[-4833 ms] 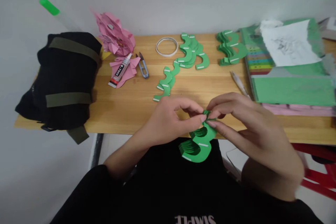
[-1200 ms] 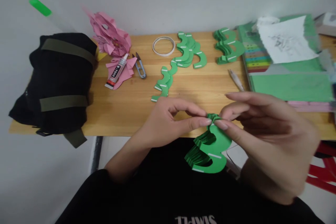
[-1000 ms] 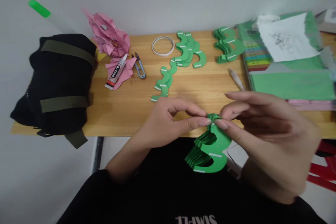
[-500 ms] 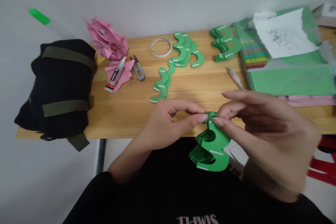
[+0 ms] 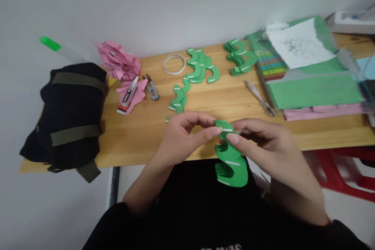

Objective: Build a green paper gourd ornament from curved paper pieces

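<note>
A stack of wavy green paper cutouts (image 5: 234,168) with white strips hangs between my hands, just off the table's front edge. My left hand (image 5: 187,136) pinches the upper end from the left, thumb on the front face. From the right, my right hand (image 5: 266,148) grips the same stack with its thumb pressed on the front and its fingers behind. Farther back on the table lie overlapping green wavy cutouts (image 5: 200,68) with white strips. Another green cutout stack (image 5: 249,60) sits to their right.
A tape roll (image 5: 163,64), thread snips (image 5: 152,88), a glue tube (image 5: 128,95) and pink paper pieces (image 5: 120,60) lie at the back left. A black bag (image 5: 76,115) covers the left end. A pen (image 5: 259,97) lies beside green sheets (image 5: 319,91) at right. A red stool (image 5: 336,168) stands below.
The stack has turned more face-on, and its layers sit closer together. My right hand has come down and closed around its side. The view has shifted slightly to the right.
</note>
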A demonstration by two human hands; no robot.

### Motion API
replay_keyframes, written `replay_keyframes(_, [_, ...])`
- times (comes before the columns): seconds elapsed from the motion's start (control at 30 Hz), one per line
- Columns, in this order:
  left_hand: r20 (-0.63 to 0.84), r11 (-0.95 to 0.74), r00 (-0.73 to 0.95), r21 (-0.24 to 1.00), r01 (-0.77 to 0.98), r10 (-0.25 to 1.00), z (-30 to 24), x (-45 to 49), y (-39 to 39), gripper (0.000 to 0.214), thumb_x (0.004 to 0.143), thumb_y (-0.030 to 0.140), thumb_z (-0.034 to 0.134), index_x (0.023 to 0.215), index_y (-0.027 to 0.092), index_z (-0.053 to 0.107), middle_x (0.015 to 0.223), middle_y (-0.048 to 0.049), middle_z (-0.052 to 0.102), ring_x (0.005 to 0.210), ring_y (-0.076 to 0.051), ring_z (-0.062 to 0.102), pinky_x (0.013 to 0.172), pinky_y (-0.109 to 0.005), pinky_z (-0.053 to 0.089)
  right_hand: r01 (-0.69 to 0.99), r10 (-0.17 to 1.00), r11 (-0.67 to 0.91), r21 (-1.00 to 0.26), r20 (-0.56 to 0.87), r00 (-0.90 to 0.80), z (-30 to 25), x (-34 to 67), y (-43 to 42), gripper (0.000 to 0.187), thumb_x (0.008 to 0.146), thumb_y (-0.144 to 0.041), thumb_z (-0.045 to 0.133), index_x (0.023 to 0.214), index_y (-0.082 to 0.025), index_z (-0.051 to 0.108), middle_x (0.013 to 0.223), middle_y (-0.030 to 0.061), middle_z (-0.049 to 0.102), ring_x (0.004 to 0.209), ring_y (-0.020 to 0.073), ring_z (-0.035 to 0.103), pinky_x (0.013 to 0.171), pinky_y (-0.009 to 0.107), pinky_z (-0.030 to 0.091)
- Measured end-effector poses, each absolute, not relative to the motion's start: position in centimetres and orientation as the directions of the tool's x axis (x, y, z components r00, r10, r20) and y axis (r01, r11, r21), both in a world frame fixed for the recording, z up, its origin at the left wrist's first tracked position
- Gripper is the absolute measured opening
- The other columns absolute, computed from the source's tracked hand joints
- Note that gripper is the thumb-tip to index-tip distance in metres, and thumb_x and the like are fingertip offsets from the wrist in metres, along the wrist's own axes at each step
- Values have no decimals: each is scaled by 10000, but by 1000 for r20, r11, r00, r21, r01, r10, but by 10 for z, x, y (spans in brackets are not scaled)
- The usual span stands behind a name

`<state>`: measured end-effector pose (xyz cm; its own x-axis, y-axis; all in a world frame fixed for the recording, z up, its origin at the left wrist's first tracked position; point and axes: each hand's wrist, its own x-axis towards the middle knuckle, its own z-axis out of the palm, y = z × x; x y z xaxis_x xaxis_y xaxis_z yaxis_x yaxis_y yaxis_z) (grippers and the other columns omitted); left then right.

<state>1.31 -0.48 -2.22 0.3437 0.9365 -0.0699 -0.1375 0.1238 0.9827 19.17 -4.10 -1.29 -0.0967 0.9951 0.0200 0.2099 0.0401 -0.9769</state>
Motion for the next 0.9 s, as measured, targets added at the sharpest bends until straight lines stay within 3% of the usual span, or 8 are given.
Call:
replay_keyframes(0.17, [-76,120,344,987,-109,936,-29,18,1,91,723,238,766,745,178,701,711,2,708,666,-105,637,678,-235,525,121,988,-50,-991,-67,-139,-19,189,-35,223,801,-338,710,665,-165,679,597,-4,671,508,82,575,454,174,439])
replay_keyframes(0.33, [-105,136,272,986,-96,956,-51,25,13,312,688,412,780,805,152,652,745,-13,693,684,-109,648,683,-234,527,-79,987,-135,-988,-127,-103,-42,183,-16,313,765,-435,719,616,-163,676,588,16,690,479,83,563,465,192,449])
replay_keyframes(0.43, [-233,234,362,971,41,903,-64,24,12,497,800,616,595,908,132,629,708,-39,672,622,-132,650,612,-260,535,-116,982,-187,-976,-186,-24,-59,180,-4,375,774,-520,675,678,-157,682,632,33,701,500,96,580,484,208,468])
replay_keyframes(0.53, [-299,231,362,948,220,883,-73,15,3,530,872,616,471,934,111,617,679,-53,645,618,-162,645,612,-304,541,175,997,-81,-981,-79,22,-75,183,5,428,843,-563,556,805,-160,694,724,54,721,600,143,643,558,257,525])
replay_keyframes(0.63, [-205,113,252,935,335,946,-76,3,-9,362,864,417,579,1091,136,600,943,-105,681,900,-224,653,864,-423,523,527,986,79,-846,143,83,-88,192,9,447,908,-529,448,940,-158,695,913,123,736,848,234,690,787,392,559])
replay_keyframes(0.7, [-30,-99,222,831,547,975,-74,-3,-17,311,886,310,554,1152,154,596,1125,-135,656,1092,-270,597,1002,-485,449,598,975,103,-795,200,98,-91,197,9,441,921,-499,432,1016,-150,686,1033,165,719,986,282,671,910,478,518])
replay_keyframes(0.77, [135,-338,323,592,732,937,-73,-3,-23,339,935,280,471,1220,127,573,1271,-170,601,1232,-303,530,1067,-502,405,648,977,170,-743,213,-12,-89,198,7,454,942,-458,398,1146,-140,650,1172,190,680,1119,305,628,993,525,470])
replay_keyframes(0.9, [119,-584,573,241,775,811,-82,7,-29,641,946,447,462,1406,9,380,1506,-242,358,1439,-338,292,1147,-492,330,705,866,482,-520,158,-475,-85,194,7,617,973,-486,309,1436,-94,417,1509,191,402,1422,288,353,1152,522,323])
